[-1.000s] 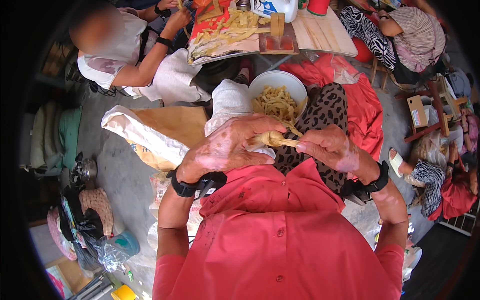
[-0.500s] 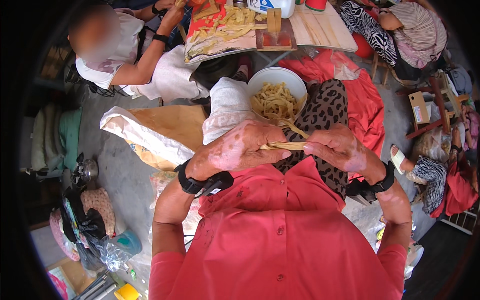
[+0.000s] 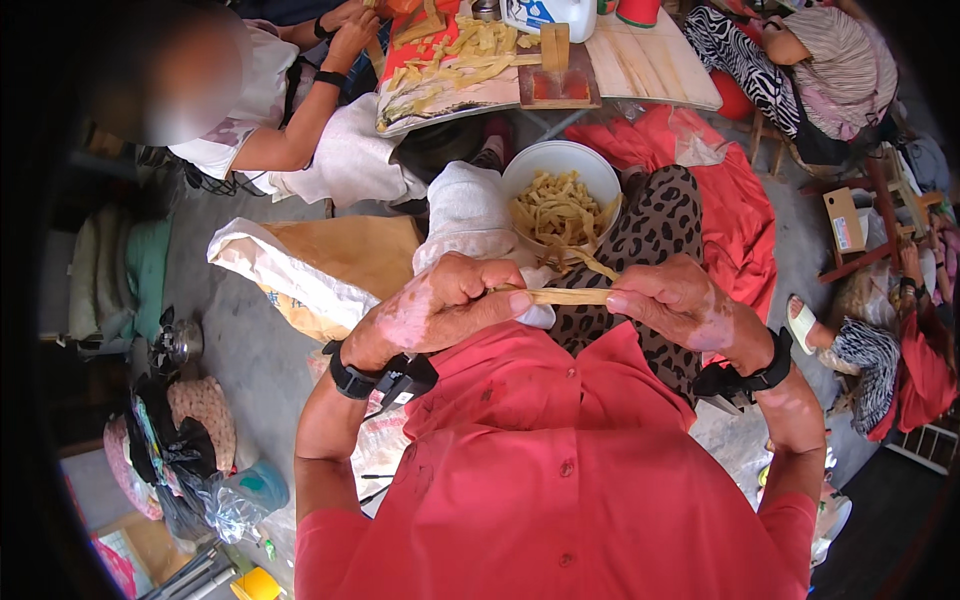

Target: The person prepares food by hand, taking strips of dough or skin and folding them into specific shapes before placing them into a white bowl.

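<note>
A pale tan, flat strip (image 3: 568, 297) is stretched level between my two hands, in front of my red shirt. My left hand (image 3: 452, 308) pinches its left end between thumb and fingers. At the other end, the thumb and curled fingers of my right hand (image 3: 662, 300) grip the strip, and a loose twisted length runs up from there toward the bucket. Just beyond my hands stands a white bucket (image 3: 610, 178) with a heap of similar tan strips (image 3: 560, 205) in it. What the strips are made of I cannot make out.
Ahead is a low table (image 3: 650, 65) with loose strips (image 3: 465, 60), a wooden block stand (image 3: 560, 85) and a white jug (image 3: 548, 14). A person (image 3: 285, 130) sits at the left. A brown paper sack (image 3: 345, 255) lies on the floor; red cloth (image 3: 735, 215) spreads at right.
My left hand has shifted left, away from the right hand, and a longer stretch of the strip shows between them. My right hand keeps its grip. The view has shifted slightly.
</note>
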`<action>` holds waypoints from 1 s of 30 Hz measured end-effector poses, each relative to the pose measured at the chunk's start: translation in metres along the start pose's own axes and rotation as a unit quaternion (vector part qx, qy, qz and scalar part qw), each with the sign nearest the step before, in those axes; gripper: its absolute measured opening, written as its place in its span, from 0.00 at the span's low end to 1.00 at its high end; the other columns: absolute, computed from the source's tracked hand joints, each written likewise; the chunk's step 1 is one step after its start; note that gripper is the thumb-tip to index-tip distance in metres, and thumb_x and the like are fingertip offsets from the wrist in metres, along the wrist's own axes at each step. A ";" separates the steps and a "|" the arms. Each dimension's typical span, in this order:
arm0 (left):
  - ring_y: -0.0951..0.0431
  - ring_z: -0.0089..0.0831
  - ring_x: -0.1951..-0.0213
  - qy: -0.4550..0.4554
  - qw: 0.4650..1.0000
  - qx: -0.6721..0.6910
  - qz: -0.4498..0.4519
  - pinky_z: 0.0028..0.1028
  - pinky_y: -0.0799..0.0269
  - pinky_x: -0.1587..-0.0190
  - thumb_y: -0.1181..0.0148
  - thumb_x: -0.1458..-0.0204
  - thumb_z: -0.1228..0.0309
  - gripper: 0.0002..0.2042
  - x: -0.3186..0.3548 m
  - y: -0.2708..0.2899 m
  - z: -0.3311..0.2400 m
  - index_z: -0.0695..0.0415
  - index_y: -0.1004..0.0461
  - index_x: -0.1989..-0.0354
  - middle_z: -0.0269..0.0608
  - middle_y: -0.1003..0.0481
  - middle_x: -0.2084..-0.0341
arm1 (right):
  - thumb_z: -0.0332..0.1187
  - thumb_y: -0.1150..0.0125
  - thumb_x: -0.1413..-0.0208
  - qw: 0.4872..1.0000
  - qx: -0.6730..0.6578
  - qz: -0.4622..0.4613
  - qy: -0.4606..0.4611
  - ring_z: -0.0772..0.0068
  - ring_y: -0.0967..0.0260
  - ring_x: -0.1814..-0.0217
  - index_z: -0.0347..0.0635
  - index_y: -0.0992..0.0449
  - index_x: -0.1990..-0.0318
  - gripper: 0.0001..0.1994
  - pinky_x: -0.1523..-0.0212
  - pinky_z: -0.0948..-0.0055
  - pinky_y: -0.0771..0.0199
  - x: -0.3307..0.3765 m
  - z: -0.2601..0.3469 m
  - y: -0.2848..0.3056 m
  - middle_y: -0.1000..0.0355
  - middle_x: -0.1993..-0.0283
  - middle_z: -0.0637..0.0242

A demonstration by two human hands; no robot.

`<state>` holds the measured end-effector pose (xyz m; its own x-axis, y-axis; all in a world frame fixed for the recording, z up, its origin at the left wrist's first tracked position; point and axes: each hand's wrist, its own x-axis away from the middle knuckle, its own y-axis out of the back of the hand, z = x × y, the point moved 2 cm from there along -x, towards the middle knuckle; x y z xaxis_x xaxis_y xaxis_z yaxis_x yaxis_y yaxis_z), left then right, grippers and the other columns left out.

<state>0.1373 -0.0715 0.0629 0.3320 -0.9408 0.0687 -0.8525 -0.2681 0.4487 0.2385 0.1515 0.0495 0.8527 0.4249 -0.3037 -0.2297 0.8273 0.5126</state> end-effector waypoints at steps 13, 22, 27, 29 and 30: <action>0.45 0.13 0.78 0.009 0.992 -0.008 -0.127 0.18 0.48 0.78 0.49 0.42 0.63 0.13 -0.100 0.058 0.070 0.61 0.29 0.69 0.25 0.40 0.83 | 0.33 0.48 0.42 0.990 0.085 -0.102 -0.052 0.65 0.39 0.83 0.35 0.28 0.70 0.10 0.80 0.68 0.40 -0.057 -0.096 0.051 0.36 0.82 0.59; 0.38 0.13 0.73 0.039 0.988 0.080 -0.123 0.14 0.41 0.71 0.47 0.43 0.65 0.12 -0.176 0.098 0.127 0.62 0.28 0.70 0.26 0.35 0.76 | 0.36 0.48 0.42 0.980 0.091 -0.107 -0.142 0.64 0.37 0.77 0.34 0.28 0.73 0.13 0.73 0.69 0.35 -0.095 -0.150 0.093 0.34 0.80 0.57; 0.38 0.13 0.73 -0.006 0.985 0.088 -0.149 0.14 0.40 0.71 0.47 0.43 0.63 0.12 -0.200 0.108 0.138 0.61 0.28 0.70 0.25 0.34 0.76 | 0.36 0.48 0.42 0.980 0.079 -0.111 -0.143 0.66 0.36 0.77 0.34 0.27 0.74 0.14 0.72 0.71 0.34 -0.108 -0.180 0.106 0.32 0.80 0.58; 0.41 0.12 0.76 0.010 0.986 0.069 -0.153 0.15 0.45 0.75 0.47 0.43 0.62 0.12 -0.206 0.113 0.137 0.59 0.28 0.70 0.23 0.36 0.79 | 0.36 0.48 0.42 0.980 0.090 -0.108 -0.139 0.67 0.34 0.76 0.33 0.27 0.74 0.14 0.72 0.72 0.34 -0.113 -0.188 0.111 0.32 0.79 0.58; 0.42 0.12 0.78 0.018 0.986 0.059 -0.155 0.15 0.48 0.76 0.47 0.43 0.61 0.12 -0.209 0.115 0.136 0.58 0.28 0.70 0.22 0.36 0.80 | 0.36 0.48 0.42 0.980 0.095 -0.106 -0.137 0.67 0.34 0.76 0.33 0.26 0.74 0.14 0.71 0.72 0.33 -0.115 -0.192 0.114 0.32 0.79 0.58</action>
<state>-0.0850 0.0659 -0.0210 0.5960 -0.8027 -0.0221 -0.7486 -0.5655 0.3461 0.0242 0.2671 -0.0111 0.9719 0.1141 -0.2060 0.0360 0.7924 0.6089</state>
